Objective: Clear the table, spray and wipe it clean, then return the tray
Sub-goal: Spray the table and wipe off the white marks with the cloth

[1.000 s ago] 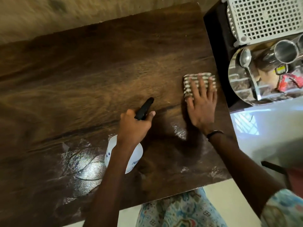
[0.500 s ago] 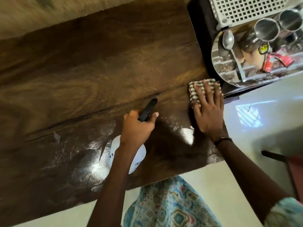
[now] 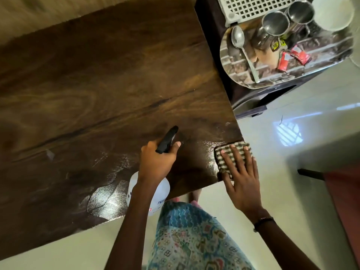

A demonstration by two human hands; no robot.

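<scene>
The dark wooden table fills the left and middle, with wet shiny streaks along its near edge. My left hand grips the black head of a white spray bottle that stands at the near edge. My right hand presses flat, fingers straight, on a folded checked cloth at the table's near right corner; the cloth overhangs the edge. A shiny steel tray sits on a dark stand to the right, holding a spoon, two steel cups, a white bowl and red packets.
A white lattice basket lies beside the tray at the top right. Pale tiled floor runs along the table's near and right sides. A dark reddish piece of furniture stands at the right edge. My patterned clothing shows below.
My right hand has slid the cloth toward me along the table's right edge to the near corner. The left hand keeps hold of the spray bottle.
</scene>
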